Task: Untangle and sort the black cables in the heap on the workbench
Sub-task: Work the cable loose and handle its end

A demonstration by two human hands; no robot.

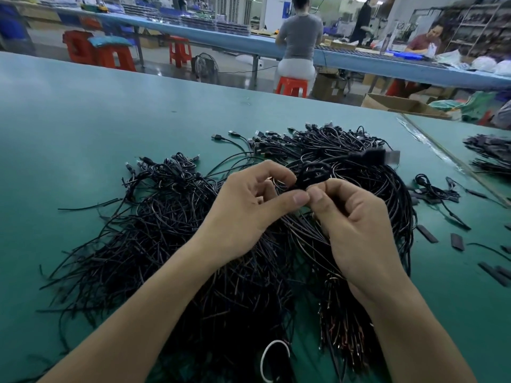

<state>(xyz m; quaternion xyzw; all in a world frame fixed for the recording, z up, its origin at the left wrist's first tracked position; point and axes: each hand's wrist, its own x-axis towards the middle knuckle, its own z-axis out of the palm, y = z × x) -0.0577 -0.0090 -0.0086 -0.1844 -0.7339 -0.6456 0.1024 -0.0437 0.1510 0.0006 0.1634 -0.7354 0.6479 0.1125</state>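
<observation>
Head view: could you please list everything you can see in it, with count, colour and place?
cable heap: one, black, middle of workbench
coiled cable: one, black, above the heap, pinched by both hands
smaller cable pile: one, black, far right
short flat pieces: several, black, right of the heap
ring: one, white, near edge of the heap
workbench: one, green, foreground
stools: at least four, red, beyond the workbench
cardboard box: one, brown, beyond the far edge
people: three, at the far blue bench
left hand: one, pinching the coiled cable
right hand: one, pinching the coiled cable
</observation>
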